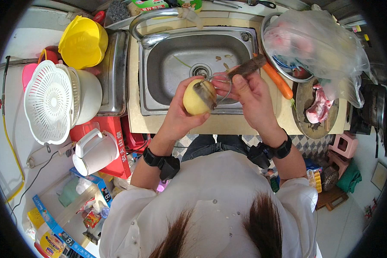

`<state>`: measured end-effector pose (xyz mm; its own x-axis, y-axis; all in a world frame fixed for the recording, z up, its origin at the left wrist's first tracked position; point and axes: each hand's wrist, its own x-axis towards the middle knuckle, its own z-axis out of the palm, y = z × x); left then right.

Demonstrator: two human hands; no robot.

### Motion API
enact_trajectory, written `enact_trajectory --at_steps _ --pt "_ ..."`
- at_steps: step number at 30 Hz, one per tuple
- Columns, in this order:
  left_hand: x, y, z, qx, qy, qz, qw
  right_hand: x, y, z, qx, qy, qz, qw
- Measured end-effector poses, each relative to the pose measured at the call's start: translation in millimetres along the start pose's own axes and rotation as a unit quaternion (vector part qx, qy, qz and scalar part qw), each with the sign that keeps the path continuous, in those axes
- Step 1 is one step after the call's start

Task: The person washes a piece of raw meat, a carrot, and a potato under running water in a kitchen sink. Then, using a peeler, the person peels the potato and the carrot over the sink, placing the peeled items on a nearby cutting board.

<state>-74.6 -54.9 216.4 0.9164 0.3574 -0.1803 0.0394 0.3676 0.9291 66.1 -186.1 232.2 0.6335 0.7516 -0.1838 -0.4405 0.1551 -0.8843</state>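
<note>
Over the front of the steel sink [161,64], my left hand [183,113] holds a round, pale yellow potato [192,100], largely peeled, with brownish skin on its right side. My right hand [248,96] grips a peeler by its dark, worn handle [247,66]. The peeler's wire frame and blade reach left to the potato's upper right face. Bits of peel [226,66] and a thin green stem [182,61] lie in the basin near the drain. An orange carrot [279,80] rests on the counter right of the sink.
A chrome faucet [154,14] arches over the sink's back left. Rightward, a plastic bag [312,42] covers a metal bowl [267,48]; raw meat [319,108] lies on a round cutting board [301,119]. At left stand a yellow basin [84,42], a white colander [48,103] and a white kettle [98,151].
</note>
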Motion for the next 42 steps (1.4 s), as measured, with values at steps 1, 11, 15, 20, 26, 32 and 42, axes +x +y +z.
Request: enact_trajectory --at_steps 1,11,15,20,26,32,42 --pt "-0.1 -0.1 -1.0 -0.01 0.007 -0.006 1.0 2.6 -3.5 -3.6 0.0 0.019 -0.007 1.0" --pt "4.4 -8.2 1.7 -0.053 0.001 0.019 0.998 0.4 11.9 8.2 0.034 -0.038 -0.001 0.999" --pt "2.7 -8.3 4.2 -0.083 0.002 -0.004 0.997 -2.0 14.6 10.0 -0.025 -0.018 -0.002 1.0" --pt "-0.4 -7.1 2.1 -0.076 -0.011 -0.021 0.997 -4.9 6.3 4.7 -0.034 -0.05 -0.004 0.998" --pt "-1.3 -2.6 -0.4 -0.048 -0.058 -0.027 0.997 -5.4 -1.5 -3.6 -0.057 -0.066 0.026 0.996" --pt "-6.3 7.3 -1.8 -0.068 -0.084 -0.074 0.991 -7.7 -12.4 -7.1 -0.054 -0.085 0.05 0.994" --pt "-10.7 16.0 -19.1 -0.098 -0.143 -0.122 0.977 16.7 1.3 -29.4 0.061 -0.081 0.092 0.991"
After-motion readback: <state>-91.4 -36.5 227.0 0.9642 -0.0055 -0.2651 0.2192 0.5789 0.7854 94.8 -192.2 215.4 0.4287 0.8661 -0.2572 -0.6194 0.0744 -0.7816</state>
